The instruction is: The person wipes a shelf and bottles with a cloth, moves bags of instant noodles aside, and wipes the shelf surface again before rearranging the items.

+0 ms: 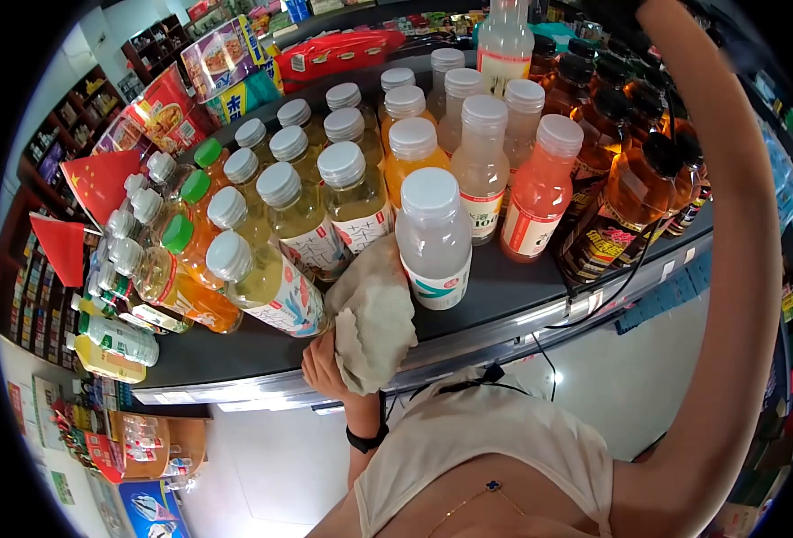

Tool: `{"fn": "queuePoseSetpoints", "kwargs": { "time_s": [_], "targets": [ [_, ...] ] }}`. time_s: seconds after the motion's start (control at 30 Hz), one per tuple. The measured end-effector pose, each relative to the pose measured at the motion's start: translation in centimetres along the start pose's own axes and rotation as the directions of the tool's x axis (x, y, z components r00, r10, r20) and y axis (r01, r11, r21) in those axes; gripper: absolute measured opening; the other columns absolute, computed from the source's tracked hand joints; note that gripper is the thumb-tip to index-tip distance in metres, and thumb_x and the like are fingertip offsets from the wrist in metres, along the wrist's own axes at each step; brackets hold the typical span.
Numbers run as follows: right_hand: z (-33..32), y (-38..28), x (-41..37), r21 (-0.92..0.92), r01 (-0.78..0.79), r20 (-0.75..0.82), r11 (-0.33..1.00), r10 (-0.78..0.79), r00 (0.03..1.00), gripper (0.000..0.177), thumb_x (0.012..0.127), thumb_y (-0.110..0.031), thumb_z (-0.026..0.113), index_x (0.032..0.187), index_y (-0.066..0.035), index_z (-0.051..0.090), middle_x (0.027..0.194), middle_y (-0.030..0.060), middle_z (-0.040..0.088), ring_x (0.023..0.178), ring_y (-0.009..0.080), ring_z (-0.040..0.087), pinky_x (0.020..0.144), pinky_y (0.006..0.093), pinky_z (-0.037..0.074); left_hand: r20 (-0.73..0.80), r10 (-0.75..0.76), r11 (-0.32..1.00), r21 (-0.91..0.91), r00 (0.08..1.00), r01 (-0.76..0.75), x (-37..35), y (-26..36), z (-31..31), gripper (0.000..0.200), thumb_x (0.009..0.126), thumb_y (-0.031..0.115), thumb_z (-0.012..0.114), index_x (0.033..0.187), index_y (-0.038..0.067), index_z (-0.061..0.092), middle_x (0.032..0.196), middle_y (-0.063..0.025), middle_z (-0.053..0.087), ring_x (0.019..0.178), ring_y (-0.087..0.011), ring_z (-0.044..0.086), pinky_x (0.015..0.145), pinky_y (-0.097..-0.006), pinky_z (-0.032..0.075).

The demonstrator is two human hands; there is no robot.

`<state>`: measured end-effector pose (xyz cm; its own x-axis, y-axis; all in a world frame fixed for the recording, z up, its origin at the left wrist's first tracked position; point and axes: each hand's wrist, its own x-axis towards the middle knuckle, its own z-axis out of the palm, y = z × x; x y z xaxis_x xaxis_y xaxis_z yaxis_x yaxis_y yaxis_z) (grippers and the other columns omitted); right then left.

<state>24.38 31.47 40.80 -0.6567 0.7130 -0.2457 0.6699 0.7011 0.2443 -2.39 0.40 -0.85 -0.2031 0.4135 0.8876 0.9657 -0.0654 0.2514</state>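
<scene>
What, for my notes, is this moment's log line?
left hand: holding pale cloth | cloth: beside white-capped bottle | right arm: extended

pale glossy floor (pixel 262 466), dark stocked shelves (pixel 65 117), light wooden stand (pixel 187 432)

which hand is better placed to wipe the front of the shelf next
Left, I'd say: the left hand holds the cloth at the front of the shelf, while the right arm reaches up, its hand out of view.

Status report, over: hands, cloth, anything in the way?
Left hand holding grey cloth at shelf's front edge. Right hand out of view. Bottles close on both sides of cloth.
</scene>
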Motion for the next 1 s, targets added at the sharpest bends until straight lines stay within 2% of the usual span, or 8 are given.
{"fn": "queuePoseSetpoints", "kwargs": {
  "time_s": [0.3,0.43,0.57,0.63,0.77,0.8,0.83,1.0],
  "targets": [
    [6.5,-4.8,2.7,-0.052,0.088,0.278,0.995,-0.070,0.958,0.040,0.076,-0.036,0.062,0.089,0.002,0.066,0.076,0.0128,0.066,0.071,0.0258,0.060,0.064,0.0383,0.046,-0.048,-0.027,1.000,-0.008,0.998,0.027,1.0,0.8,0.0,0.040,0.082,0.037,0.060,0.107,0.006,0.059,0.096,-0.0085,0.064,0.082,-0.0302,0.059,0.074,-0.0387,0.041],
    [5.0,-8.1,0.2,-0.129,0.053,0.235,0.990,-0.021,0.972,0.033,0.075,-0.031,0.062,0.086,0.000,0.066,0.073,0.0102,0.064,0.067,0.0240,0.058,0.061,0.0378,0.045,-0.064,0.017,0.999,0.048,0.998,-0.014,0.7,0.6,0.0,0.041,0.083,0.039,0.059,0.107,0.006,0.059,0.095,-0.0078,0.064,0.081,-0.0298,0.059,0.075,-0.0386,0.042],
    [6.8,-6.1,3.9,-0.113,0.076,0.330,0.991,-0.035,0.943,0.045,0.078,-0.032,0.062,0.113,-0.003,0.062,0.099,0.0140,0.066,0.086,0.0275,0.061,0.073,0.0403,0.047,-0.070,0.008,1.000,0.017,0.998,-0.007,0.4,0.4,0.2,0.043,0.083,0.043,0.059,0.105,0.006,0.061,0.093,-0.0067,0.065,0.080,-0.0287,0.059,0.075,-0.0382,0.042],
    [5.8,-7.0,3.6,-0.220,-0.029,0.363,0.975,0.109,0.925,0.048,0.081,-0.034,0.062,0.118,-0.005,0.060,0.108,0.0153,0.065,0.096,0.0281,0.061,0.079,0.0421,0.047,-0.086,-0.009,1.000,-0.013,0.996,0.008,0.5,0.4,0.4,0.044,0.082,0.045,0.060,0.102,0.006,0.062,0.091,-0.0059,0.065,0.080,-0.0279,0.059,0.075,-0.0379,0.042],
    [5.7,-3.0,5.7,0.186,-0.046,0.195,0.981,0.009,0.981,0.044,0.082,-0.030,0.060,0.116,-0.002,0.060,0.112,0.0150,0.062,0.096,0.0260,0.061,0.082,0.0393,0.048,-0.087,-0.028,0.998,-0.063,0.996,0.023,1.0,0.8,0.2,0.046,0.079,0.046,0.062,0.101,0.006,0.061,0.092,-0.0056,0.065,0.080,-0.0275,0.059,0.076,-0.0380,0.042],
    [4.5,-4.3,5.9,0.043,-0.083,0.327,0.996,0.064,0.943,0.046,0.082,-0.026,0.057,0.119,0.001,0.056,0.113,0.0140,0.061,0.097,0.0240,0.060,0.083,0.0356,0.048,-0.082,-0.040,0.995,-0.093,0.996,0.033,1.0,0.8,0.2,0.046,0.079,0.047,0.064,0.101,0.006,0.061,0.092,-0.0059,0.065,0.080,-0.0277,0.060,0.075,-0.0386,0.042],
    [5.4,-3.6,5.6,0.317,0.011,0.183,0.948,-0.073,0.980,0.046,0.082,-0.026,0.055,0.119,0.002,0.056,0.113,0.0134,0.061,0.098,0.0221,0.060,0.082,0.0331,0.047,-0.077,-0.008,0.996,-0.086,0.997,0.002,0.9,0.7,0.2,0.046,0.078,0.044,0.066,0.103,0.005,0.060,0.095,-0.0066,0.066,0.082,-0.0275,0.060,0.077,-0.0388,0.043],
    [6.7,-5.5,5.6,0.346,-0.019,0.185,0.938,-0.049,0.981,0.048,0.084,-0.037,0.058,0.111,0.003,0.061,0.108,0.0133,0.063,0.095,0.0226,0.060,0.080,0.0337,0.048,-0.054,0.031,0.996,-0.083,0.998,-0.035,0.8,0.5,0.0,0.047,0.076,0.036,0.071,0.107,0.003,0.058,0.100,-0.0080,0.066,0.083,-0.0271,0.062,0.078,-0.0386,0.045]
  ]
}}
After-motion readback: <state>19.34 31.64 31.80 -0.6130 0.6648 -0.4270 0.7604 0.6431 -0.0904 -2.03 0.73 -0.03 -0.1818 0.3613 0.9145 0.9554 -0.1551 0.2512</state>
